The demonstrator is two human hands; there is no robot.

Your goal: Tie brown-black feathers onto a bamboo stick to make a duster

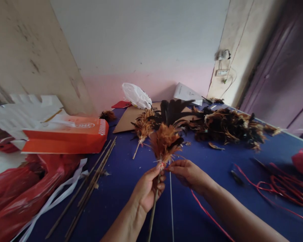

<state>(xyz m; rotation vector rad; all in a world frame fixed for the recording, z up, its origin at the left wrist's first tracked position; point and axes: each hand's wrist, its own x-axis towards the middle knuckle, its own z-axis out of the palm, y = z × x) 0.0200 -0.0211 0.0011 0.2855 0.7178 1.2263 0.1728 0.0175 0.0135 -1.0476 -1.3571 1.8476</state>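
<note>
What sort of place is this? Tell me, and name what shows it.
Probably a small workshop making feather dusters: a pile of loose feathers and thin sticks lie on the blue table, and the left hand grips a half-made feather duster while the right hand pinches red cord.

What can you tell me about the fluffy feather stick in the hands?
The feather duster has a tuft of orange-brown feathers, some dark-tipped, at the top of a thin wooden-looking stick. It stands nearly upright over the blue table. The left hand grips the stick under the feathers. The right hand pinches beside the tuft's base, where something red shows.
</note>
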